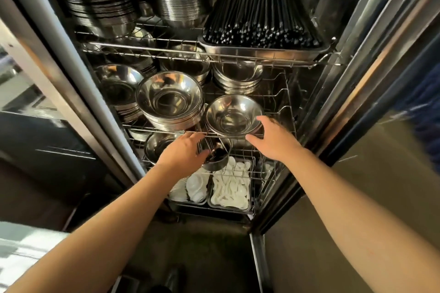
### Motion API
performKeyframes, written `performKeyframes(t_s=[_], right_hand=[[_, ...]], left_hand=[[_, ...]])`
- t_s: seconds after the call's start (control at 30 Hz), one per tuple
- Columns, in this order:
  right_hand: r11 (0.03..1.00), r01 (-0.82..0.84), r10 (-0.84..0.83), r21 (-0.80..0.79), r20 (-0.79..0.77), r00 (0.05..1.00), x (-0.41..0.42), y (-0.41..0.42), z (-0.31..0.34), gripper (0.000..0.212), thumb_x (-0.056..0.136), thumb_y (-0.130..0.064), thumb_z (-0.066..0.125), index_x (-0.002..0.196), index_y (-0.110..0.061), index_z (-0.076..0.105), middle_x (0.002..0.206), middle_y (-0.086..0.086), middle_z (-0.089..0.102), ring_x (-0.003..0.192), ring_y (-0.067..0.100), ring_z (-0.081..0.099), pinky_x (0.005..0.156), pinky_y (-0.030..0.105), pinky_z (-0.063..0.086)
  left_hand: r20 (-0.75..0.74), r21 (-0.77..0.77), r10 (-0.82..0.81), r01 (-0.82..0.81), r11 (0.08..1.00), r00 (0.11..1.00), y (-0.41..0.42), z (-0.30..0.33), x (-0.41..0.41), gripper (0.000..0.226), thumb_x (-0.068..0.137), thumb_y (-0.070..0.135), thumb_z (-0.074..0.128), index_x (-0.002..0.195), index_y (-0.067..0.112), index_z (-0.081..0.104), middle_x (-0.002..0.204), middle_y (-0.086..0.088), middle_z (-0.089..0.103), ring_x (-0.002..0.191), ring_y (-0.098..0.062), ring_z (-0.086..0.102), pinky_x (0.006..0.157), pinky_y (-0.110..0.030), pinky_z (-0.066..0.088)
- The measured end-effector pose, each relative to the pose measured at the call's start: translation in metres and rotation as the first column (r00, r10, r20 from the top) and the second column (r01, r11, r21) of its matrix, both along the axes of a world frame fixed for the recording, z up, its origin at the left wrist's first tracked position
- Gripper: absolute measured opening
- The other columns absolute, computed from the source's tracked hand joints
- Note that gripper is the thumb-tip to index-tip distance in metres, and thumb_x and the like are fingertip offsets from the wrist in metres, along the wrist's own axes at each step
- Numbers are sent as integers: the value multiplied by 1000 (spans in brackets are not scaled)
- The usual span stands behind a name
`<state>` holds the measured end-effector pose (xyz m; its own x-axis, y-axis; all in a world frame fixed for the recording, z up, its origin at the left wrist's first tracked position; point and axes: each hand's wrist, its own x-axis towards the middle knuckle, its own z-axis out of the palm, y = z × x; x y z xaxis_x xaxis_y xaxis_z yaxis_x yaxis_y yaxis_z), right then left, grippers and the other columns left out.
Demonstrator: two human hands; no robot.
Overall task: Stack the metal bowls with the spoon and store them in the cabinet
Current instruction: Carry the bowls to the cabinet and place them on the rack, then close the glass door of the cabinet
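I see the right hand point(273, 140) spread on the rim of a metal bowl point(233, 115) on the cabinet's middle wire shelf point(166, 129), left hand point(185, 150) gripping a small dark cup point(215, 158) just below it.

Two bare forearms and hands point(273, 140), no sleeves or jewellery

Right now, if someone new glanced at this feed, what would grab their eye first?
Probably the two bare arms reaching into the open cabinet: the right hand on the rim of a metal bowl on the middle wire shelf, the left hand at a small dark cup just below. Next, the tray of black chopsticks at upper right.
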<state>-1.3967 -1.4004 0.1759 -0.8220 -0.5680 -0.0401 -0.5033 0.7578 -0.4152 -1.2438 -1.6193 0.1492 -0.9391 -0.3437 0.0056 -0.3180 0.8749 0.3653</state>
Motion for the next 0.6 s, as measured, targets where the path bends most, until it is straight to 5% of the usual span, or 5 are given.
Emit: performKeyframes(t_s=[0.07, 0.2, 0.43, 0.6], right_hand=[[999, -44, 44, -7, -36, 998, 15, 7, 8, 59, 94, -54, 58, 143, -23, 49, 136, 6, 63, 114, 25, 64, 90, 39, 51], [994, -95, 95, -45, -5, 996, 59, 26, 26, 41, 96, -49, 59, 129, -24, 63, 120, 2, 72, 94, 17, 70, 84, 35, 56], [992, -59, 41, -113, -155, 987, 161, 71, 61, 35, 96, -44, 60, 123, -23, 66, 119, -2, 69, 107, 16, 64, 82, 30, 48], [986, 41, -82, -159, -257, 963, 253, 112, 86, 38, 95, -46, 58, 125, -23, 65, 118, -4, 66, 107, 18, 64, 88, 41, 55]], left_hand=[[-11, 40, 23, -23, 999, 1000, 6, 8, 17, 53, 92, 52, 56, 138, 26, 52, 130, -6, 62, 104, -25, 66, 77, -32, 49], [-39, 179, 2, 5, 984, 999, 21, 28, 50, 56, 92, 50, 61, 138, 19, 55, 135, 1, 63, 111, -16, 66, 95, -31, 52], [-136, 141, -107, 127, 982, 985, 41, 63, 107, 53, 88, 56, 62, 132, 26, 59, 127, 5, 68, 114, -13, 64, 89, -24, 46], [-243, 91, -270, 299, 950, 932, 75, 86, 157, 52, 87, 60, 58, 129, 28, 60, 122, 7, 69, 104, -8, 64, 82, -22, 44]])
